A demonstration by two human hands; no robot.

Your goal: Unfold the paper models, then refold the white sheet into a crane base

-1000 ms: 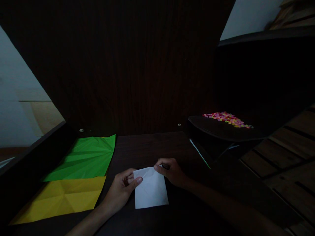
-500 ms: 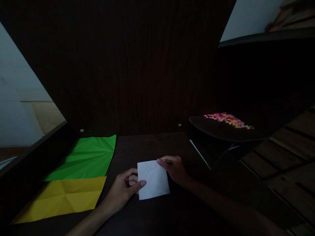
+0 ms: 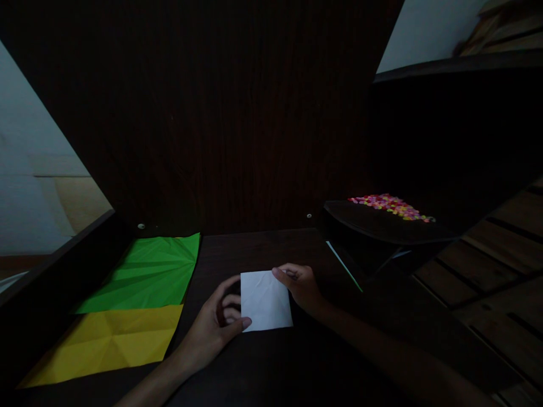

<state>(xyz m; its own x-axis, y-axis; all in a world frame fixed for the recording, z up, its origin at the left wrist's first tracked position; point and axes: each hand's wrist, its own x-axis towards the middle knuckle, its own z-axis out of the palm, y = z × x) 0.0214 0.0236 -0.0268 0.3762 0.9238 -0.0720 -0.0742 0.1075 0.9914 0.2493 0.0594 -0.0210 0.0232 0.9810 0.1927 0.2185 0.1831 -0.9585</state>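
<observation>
Gloom hides detail, yet both hands, left (image 3: 214, 323) and right (image 3: 302, 287), pinch white paper (image 3: 265, 300) edges.

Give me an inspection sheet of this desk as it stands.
Surface: dark wooden desk, dimly lit.
Job's things: white paper pinched at both sides.
Clutter: creased green sheet and yellow sheet lying flat at left; dark tray carrying coloured beads at right.
Hands: left hand grips the paper's lower left corner; right hand its upper right corner.
Cables: nothing seen.
Surroundings: dark back panel; wooden slats at right.
</observation>
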